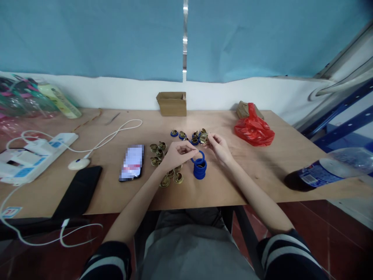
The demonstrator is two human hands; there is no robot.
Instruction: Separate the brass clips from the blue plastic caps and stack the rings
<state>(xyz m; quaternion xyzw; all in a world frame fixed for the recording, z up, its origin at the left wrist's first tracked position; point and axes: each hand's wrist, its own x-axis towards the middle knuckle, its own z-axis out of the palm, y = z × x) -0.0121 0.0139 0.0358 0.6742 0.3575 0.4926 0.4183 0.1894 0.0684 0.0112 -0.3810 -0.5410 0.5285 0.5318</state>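
My left hand (178, 154) pinches a blue ring (199, 156), tilted just above a stack of blue rings (199, 171) on the table. In my right hand (218, 147), between thumb and fingers, is a brass-coloured round metal cap (203, 138) with a raised piece on it. Several similar brass caps (159, 153) lie left of and beneath my left hand, some partly hidden by it. Behind my hands, a further group of caps (182, 135) sits with blue rings around their bases.
A lit phone (131, 162), a dark phone (78, 190) and a white power strip (37, 155) with cables lie to the left. A cardboard box (171, 105) stands at the back. Rightward are a red plastic bag (254, 130) and a lying cola bottle (326, 170).
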